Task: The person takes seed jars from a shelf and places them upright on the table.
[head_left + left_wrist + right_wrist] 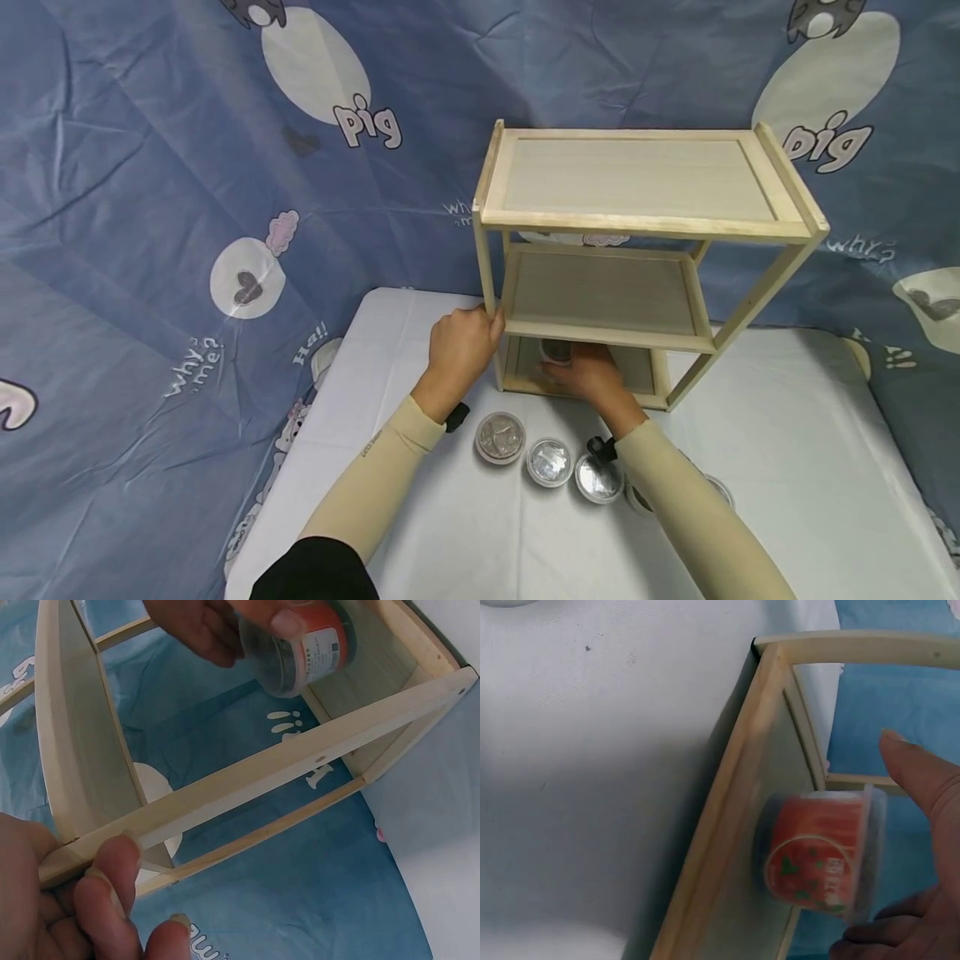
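Note:
A light wooden three-tier rack (641, 223) stands on the table. My left hand (463, 348) grips its left front post beside the middle shelf; the left wrist view shows thumb and fingers (112, 881) on the wood. My right hand (588, 371) reaches over the bottom shelf. There a clear plastic tub (817, 851) with a red watermelon-patterned label has its base toward the shelf board. In the right wrist view, the thumb (907, 761) is apart from this tub, while the other fingers lie near the lid's edge. The tub looks blurred there.
Several round lidded tubs, among them one at the left (500, 437) and one in the middle (550, 462), stand in a row before the rack. My right forearm partly covers the row's right end. White cloth (435, 533) covers the table; a blue printed curtain (420, 67) hangs behind.

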The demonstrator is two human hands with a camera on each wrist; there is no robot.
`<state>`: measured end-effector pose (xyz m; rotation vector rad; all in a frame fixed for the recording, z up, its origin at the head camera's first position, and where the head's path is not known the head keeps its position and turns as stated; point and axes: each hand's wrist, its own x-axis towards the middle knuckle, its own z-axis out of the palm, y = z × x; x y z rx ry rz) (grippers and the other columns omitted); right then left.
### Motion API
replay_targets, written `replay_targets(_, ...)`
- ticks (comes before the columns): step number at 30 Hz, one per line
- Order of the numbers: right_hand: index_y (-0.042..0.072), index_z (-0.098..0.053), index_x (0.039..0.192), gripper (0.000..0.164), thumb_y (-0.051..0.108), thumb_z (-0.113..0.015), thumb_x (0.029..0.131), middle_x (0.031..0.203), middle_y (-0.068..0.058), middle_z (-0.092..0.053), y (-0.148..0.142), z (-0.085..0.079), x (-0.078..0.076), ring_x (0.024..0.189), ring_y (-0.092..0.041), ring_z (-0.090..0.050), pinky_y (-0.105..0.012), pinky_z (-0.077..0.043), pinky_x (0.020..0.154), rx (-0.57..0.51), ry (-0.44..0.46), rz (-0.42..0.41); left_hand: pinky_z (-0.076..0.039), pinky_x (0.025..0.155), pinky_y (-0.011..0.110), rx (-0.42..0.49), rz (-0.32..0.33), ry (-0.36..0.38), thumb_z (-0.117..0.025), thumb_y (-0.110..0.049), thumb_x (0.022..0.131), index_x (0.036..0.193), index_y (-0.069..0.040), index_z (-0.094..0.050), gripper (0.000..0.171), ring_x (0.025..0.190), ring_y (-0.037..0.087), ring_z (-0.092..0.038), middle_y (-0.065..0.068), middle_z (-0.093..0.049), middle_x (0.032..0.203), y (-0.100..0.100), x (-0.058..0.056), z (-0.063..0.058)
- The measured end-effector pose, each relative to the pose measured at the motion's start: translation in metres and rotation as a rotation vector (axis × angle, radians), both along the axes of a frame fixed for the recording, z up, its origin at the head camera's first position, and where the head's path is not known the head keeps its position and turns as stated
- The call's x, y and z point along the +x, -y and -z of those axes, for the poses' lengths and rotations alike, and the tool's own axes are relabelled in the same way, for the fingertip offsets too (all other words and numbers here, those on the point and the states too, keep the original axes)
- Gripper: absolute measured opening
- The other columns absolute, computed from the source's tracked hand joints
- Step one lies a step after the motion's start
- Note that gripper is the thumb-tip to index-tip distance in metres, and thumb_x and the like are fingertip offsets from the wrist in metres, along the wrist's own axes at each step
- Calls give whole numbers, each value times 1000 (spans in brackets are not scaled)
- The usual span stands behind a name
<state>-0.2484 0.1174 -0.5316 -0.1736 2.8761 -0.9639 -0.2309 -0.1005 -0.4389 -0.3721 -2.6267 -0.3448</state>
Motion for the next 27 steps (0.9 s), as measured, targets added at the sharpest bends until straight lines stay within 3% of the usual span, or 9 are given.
replay_targets(4, 2, -31, 147, 100, 66, -66, 78, 139, -24, -44, -2, 2, -2, 125, -40, -45, -51, -41, 97, 18, 72, 14, -35, 33, 37, 2, 3, -5, -44, -33, 101, 55, -16, -46, 49, 34, 17, -43, -1, -41, 42, -1, 0, 0)
replay_targets(7, 2, -36, 144, 92, 62, -66, 81, 135, -23, -49, -3, 3, -3, 121, -40, -49, -50, -43, 95, 20, 99, 30, -35, 32, 37, 4, 5, -5, -44, -33, 101, 55, -16, -47, 49, 34, 18, -43, -1, -42, 43, -2, 0, 0)
replay_targets(13, -1, -45, 135, 78, 52, -67, 83, 126, -26, -54, -4, 3, -4, 114, -43, -53, -52, -45, 90, 6, 83, 51, -36, 33, 37, 3, 4, -1, -42, -34, 102, 55, -16, -46, 50, 35, 18, -44, -1, -42, 43, -2, 0, -1)
replay_targets(27, -1, -40, 140, 79, 50, -66, 85, 132, -28, -50, -4, 7, -7, 120, -44, -49, -52, -42, 95, -21, 47, 33, -35, 33, 38, 12, -6, -4, -46, -32, 101, 54, -16, -45, 49, 34, 19, -43, 0, -41, 42, -1, 0, 0)
